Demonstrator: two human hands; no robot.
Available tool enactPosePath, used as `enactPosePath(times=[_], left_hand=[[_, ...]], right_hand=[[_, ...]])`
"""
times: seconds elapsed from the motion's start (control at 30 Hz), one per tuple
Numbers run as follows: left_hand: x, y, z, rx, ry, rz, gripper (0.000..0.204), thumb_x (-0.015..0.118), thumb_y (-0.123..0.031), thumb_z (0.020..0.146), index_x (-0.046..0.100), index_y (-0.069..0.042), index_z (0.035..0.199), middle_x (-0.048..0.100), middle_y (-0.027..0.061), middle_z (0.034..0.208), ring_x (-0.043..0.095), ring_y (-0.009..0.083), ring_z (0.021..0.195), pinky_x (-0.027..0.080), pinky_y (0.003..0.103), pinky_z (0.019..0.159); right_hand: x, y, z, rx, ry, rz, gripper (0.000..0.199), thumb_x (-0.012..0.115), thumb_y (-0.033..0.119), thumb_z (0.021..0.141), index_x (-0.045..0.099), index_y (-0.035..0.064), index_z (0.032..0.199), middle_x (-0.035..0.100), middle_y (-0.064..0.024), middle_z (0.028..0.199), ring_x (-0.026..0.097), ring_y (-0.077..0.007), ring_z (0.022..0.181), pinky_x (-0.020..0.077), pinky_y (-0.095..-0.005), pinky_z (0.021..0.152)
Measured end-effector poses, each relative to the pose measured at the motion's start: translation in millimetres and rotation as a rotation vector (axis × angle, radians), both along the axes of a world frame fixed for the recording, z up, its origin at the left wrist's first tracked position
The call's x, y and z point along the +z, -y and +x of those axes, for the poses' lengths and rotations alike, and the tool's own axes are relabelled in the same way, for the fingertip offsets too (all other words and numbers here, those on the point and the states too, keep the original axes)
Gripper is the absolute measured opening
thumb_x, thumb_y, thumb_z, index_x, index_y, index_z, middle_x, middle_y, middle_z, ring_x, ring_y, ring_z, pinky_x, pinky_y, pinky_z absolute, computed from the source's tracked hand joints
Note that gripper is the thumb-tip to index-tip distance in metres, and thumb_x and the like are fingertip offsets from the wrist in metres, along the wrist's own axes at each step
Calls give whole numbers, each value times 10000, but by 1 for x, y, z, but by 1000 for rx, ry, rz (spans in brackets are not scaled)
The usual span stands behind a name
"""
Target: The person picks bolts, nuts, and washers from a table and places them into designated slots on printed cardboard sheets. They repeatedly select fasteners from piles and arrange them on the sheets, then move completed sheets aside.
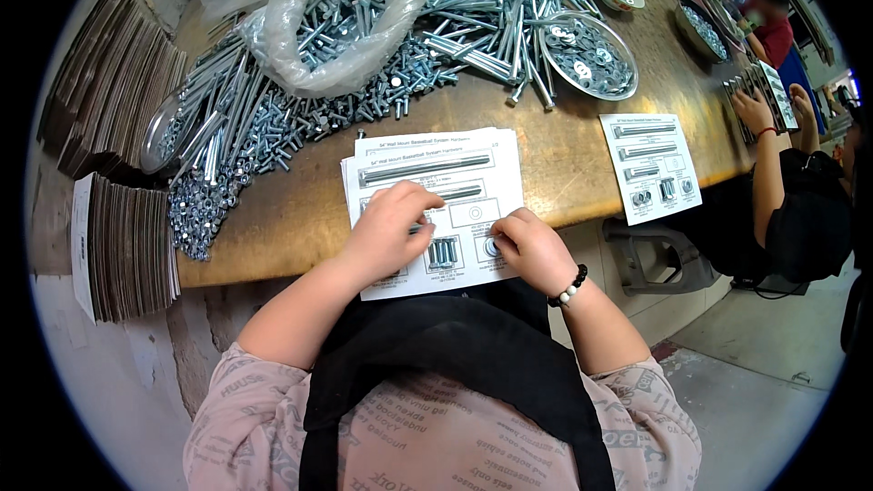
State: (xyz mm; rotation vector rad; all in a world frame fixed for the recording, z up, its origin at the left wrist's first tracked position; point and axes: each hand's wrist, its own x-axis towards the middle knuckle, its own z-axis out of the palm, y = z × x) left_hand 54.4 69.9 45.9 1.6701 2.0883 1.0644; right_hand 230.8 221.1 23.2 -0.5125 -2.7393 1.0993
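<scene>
A stack of white sheets (436,286) with pictures of bolts and washers lies at the table's front edge before me. Over its left half is my left hand (391,232), palm down, its thumb and bent fingers apart and nothing visible between them. My right hand (535,253), with a dark beaded bracelet at the wrist, rests at the sheet's right edge. Its thumb and fingertips are pinched together by a round washer shape (492,245); what they hold, if anything, is hidden. A group of short bolts (443,253) shows between the hands; I cannot tell whether they are printed or real.
Beyond the sheets lie heaped bolts (509,0), a plastic bag of bolts (336,27), a bowl of washers (589,55) and loose nuts (202,214). Cardboard stacks (127,255) stand left. At right are another sheet (653,168), a stool (650,259) and a co-worker's hands (755,114).
</scene>
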Motion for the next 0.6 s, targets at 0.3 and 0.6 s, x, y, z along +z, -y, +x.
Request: enactPosePath(times=[0.3, 0.6], left_hand=[[-7, 38, -29, 211, 71, 47, 207, 554, 43, 702, 583, -1, 902, 539, 96, 843, 540, 195, 739, 441, 278, 654], [-23, 45, -65, 447, 58, -102, 268, 530, -54, 772, 554, -9, 1036, 545, 140, 924, 557, 263, 778, 453, 338, 711]], right_hand=[[5, 15, -2, 64, 99, 180, 238, 657, 111, 693, 565, 51, 903, 527, -129, 874, 569, -296, 754, 493, -363, 664], [11, 12, 15, -162, -13, 134, 286, 686, 179, 709, 560, 61, 937, 538, -124, 911, 575, -281, 756, 489, -355, 647]])
